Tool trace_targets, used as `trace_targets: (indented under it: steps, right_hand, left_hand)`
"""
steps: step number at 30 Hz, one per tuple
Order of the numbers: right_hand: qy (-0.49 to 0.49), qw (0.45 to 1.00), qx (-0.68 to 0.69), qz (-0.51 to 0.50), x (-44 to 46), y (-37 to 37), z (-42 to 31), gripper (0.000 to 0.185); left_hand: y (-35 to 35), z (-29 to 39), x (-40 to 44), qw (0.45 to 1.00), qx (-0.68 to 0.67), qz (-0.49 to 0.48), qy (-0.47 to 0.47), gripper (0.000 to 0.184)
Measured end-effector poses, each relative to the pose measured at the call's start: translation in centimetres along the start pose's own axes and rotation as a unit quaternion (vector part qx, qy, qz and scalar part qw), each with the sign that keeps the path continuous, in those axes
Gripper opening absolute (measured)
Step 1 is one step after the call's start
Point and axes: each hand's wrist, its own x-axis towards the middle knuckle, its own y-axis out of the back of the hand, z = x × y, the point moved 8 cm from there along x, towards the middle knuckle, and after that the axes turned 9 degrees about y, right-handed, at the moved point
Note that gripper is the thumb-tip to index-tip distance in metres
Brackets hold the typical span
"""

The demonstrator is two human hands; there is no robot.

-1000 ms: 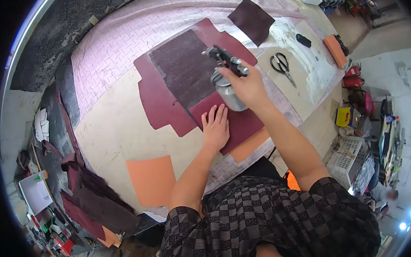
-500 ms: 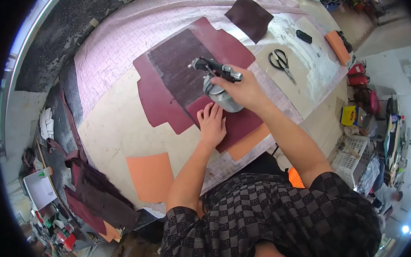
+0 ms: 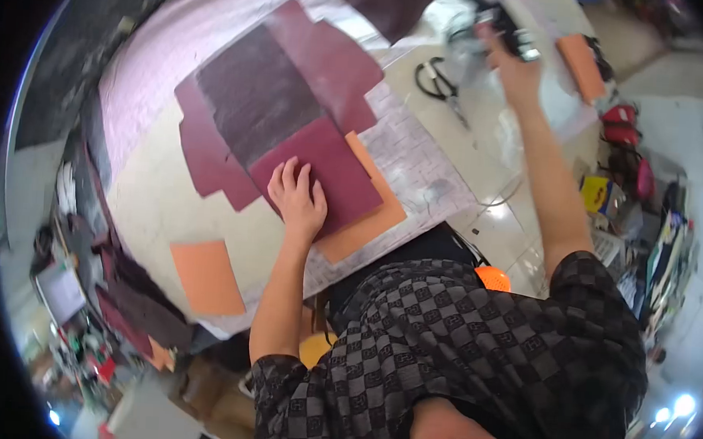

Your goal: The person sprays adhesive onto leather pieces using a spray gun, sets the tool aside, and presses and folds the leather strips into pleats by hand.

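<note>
Maroon panel (image 3: 350, 179): lies on the near part of the table (image 3: 147, 199), partly over an orange sheet (image 3: 371, 227). A second orange sheet (image 3: 207, 279) lies apart, to the left. Left hand (image 3: 298, 206): palm down on the maroon panel, fingers spread, gripping nothing. Dark section (image 3: 259, 81): directly beyond the panel, flanked by maroon wings (image 3: 341, 66).

Change: the right hand (image 3: 515, 72) has carried the spray gun (image 3: 504, 26) from above the dark section to the table's far right; the left hand has stayed on the panel. Judged effect: gun work over this section is paused, leaving its surface unobstructed.

Scissors (image 3: 454, 97): between panel and gun. Right hand: closed around the gun; blur hides the finger positions. Far items: dark brown piece (image 3: 387, 4); orange block (image 3: 582, 69), right of the gun.
</note>
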Motion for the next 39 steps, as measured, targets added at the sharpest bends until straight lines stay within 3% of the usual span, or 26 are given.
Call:
trace_targets:
  steps: [2,4,7,9,10,12,14,15,16,17,18,19,21,24,25,32,34,35,37,39]
  right_hand:
    - [0.125,0.990,-0.068,0.014,4.1,2.6,3.5,0.026]
    - [0.168,0.977,0.111,0.070,6.4,0.9,4.9,0.028]
    - [0.010,0.993,0.080,0.088,6.9,2.0,11.4,0.034]
    - [0.063,0.989,0.064,0.115,5.8,2.9,11.9,0.034]
    - [0.117,0.983,-0.112,0.088,4.6,3.3,10.4,0.030]
    - [0.068,0.986,0.001,0.151,2.3,3.5,12.5,0.025]
    - [0.062,0.967,-0.060,0.241,-4.0,3.2,15.8,0.024]
    - [-0.009,0.980,-0.037,0.197,-7.2,-1.1,14.2,0.028]
    - [-0.054,0.994,0.067,0.072,-10.0,-8.2,10.9,0.031]
    - [-0.012,0.987,0.062,-0.150,-12.3,-15.4,8.5,0.034]
    - [0.016,0.946,0.077,-0.315,-14.0,-21.4,3.1,0.034]
    - [0.186,0.914,0.008,-0.362,-15.5,-26.6,0.4,0.036]
    - [0.327,0.881,0.035,-0.340,-16.9,-33.3,-3.7,0.036]
    - [0.403,0.828,-0.060,-0.386,-18.3,-39.8,-4.8,0.034]
    - [0.425,0.809,-0.083,-0.397,-18.7,-40.7,-4.8,0.025]
    - [0.473,0.780,-0.071,-0.404,-19.1,-41.4,-4.8,0.013]
    - [0.533,0.763,0.036,-0.365,-19.3,-39.9,-7.1,0.012]
    - [0.534,0.761,0.039,-0.365,-19.3,-39.5,-7.5,0.012]
    - [0.364,0.787,0.050,-0.496,-18.9,-40.5,-5.9,0.015]
    - [0.360,0.786,0.022,-0.502,-18.8,-41.4,-5.8,0.017]
  left_hand:
    - [0.2,1.7,-0.5,0.999,0.021,0.023,0.013,0.040]
    - [1.2,0.4,-1.3,0.998,0.040,0.018,0.044,0.042]
    - [0.1,0.8,-1.7,0.995,0.069,0.012,0.071,0.048]
    - [-1.1,0.3,-2.4,0.991,0.092,0.002,0.093,0.051]
    - [-1.6,0.3,-2.6,0.991,0.099,-0.013,0.091,0.052]
    - [-2.9,-0.2,-2.8,0.990,0.100,-0.027,0.097,0.055]
    - [-3.5,-0.8,-2.8,0.989,0.097,-0.025,0.112,0.056]
    - [-3.7,-0.8,-3.1,0.989,0.094,-0.028,0.114,0.057]
    - [-3.8,-1.1,-3.3,0.988,0.083,-0.026,0.128,0.059]
    - [-3.4,-1.2,-3.9,0.987,0.087,-0.028,0.134,0.059]
    - [-3.4,-1.3,-4.0,0.985,0.096,-0.032,0.139,0.060]
    - [-3.7,-1.6,-3.9,0.984,0.104,-0.034,0.144,0.061]
    - [-4.0,-2.3,-4.3,0.981,0.114,-0.040,0.154,0.061]
    - [-3.8,-2.9,-4.6,0.979,0.122,-0.048,0.155,0.062]
    - [-3.6,-2.9,-4.8,0.979,0.121,-0.048,0.159,0.062]
    - [-3.5,-3.3,-4.7,0.978,0.122,-0.037,0.164,0.060]
    - [-3.3,-3.5,-4.8,0.978,0.121,-0.033,0.168,0.060]
    - [-3.0,-3.6,-4.8,0.981,0.090,-0.008,0.174,0.059]
    - [-2.2,-3.7,-4.6,0.982,0.060,0.015,0.180,0.058]
    - [-1.4,-3.7,-4.1,0.983,0.039,0.016,0.179,0.058]
